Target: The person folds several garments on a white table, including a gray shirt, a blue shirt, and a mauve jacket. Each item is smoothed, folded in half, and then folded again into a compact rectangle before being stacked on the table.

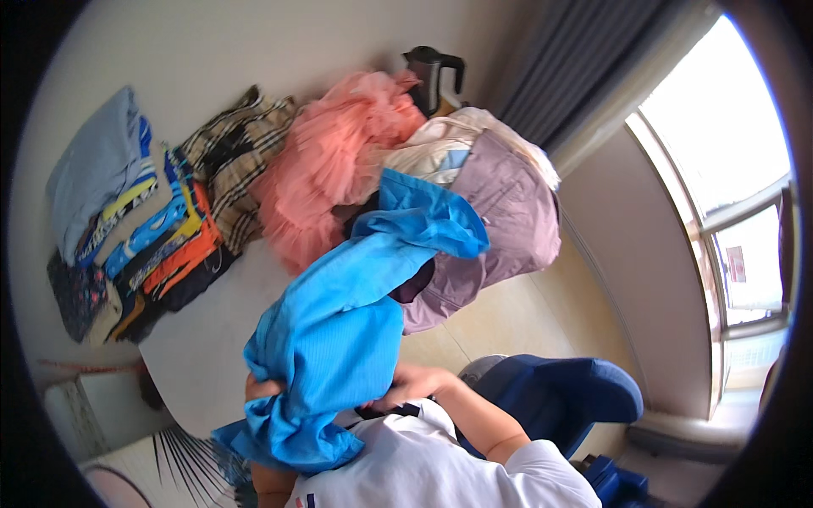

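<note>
A bright blue long-sleeved garment [343, 330] hangs bunched in front of my chest. One long part of it stretches up and away over the heaped clothes. My left hand [263, 388] grips its left side, partly covered by the folds. At the lower right edge of the cloth is my right hand [416, 384], blurred by motion. Its fingertips are partly hidden, so whether they pinch the fabric is unclear. Beyond the blue garment lies a mauve garment [508, 209], draped over the table's right edge.
Folded clothes [165, 235] are stacked at the left of the white table [197, 355]. A plaid garment [235, 165], coral tulle [330, 146] and cream fabric [438, 136] lie heaped along the wall. Behind them stands an electric kettle [432, 76]. A blue chair [546, 394] is at my right.
</note>
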A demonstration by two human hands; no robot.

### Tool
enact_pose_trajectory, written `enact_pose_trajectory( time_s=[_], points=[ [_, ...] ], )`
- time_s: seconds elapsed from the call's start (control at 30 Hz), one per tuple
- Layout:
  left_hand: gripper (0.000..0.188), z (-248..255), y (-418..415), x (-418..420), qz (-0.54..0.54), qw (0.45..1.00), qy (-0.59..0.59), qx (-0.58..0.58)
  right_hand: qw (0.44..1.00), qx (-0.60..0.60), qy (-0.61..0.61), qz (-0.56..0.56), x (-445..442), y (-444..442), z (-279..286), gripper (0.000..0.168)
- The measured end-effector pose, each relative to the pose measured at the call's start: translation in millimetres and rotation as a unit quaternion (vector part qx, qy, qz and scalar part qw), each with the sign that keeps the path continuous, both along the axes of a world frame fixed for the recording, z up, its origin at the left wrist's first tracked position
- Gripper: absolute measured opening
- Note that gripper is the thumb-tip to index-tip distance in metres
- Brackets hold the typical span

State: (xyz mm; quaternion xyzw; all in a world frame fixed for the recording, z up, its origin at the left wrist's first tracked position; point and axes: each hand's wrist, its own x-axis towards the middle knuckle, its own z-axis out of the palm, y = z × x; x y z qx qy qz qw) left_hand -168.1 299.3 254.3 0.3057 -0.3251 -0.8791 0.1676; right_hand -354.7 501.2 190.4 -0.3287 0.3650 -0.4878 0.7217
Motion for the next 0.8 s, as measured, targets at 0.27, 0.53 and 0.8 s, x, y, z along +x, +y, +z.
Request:
enact_pose_trajectory(
  time_s=[0.27,0.53,0.8],
  points=[
    [0.037,42,-49,84,-0.508,0.765,0.197,-0.341,0.823,0.166,-0.259,-0.477,16,-54,-88,0.040],
    [0.029,16,7,210,-0.343,0.741,-0.320,-0.480,0.867,0.141,-0.268,-0.395,49,-99,-102,0.041],
    [0.026,40,45,301,-0.044,0.795,-0.353,-0.491,0.900,0.119,-0.218,-0.359,128,-121,-89,0.041]
  ],
)
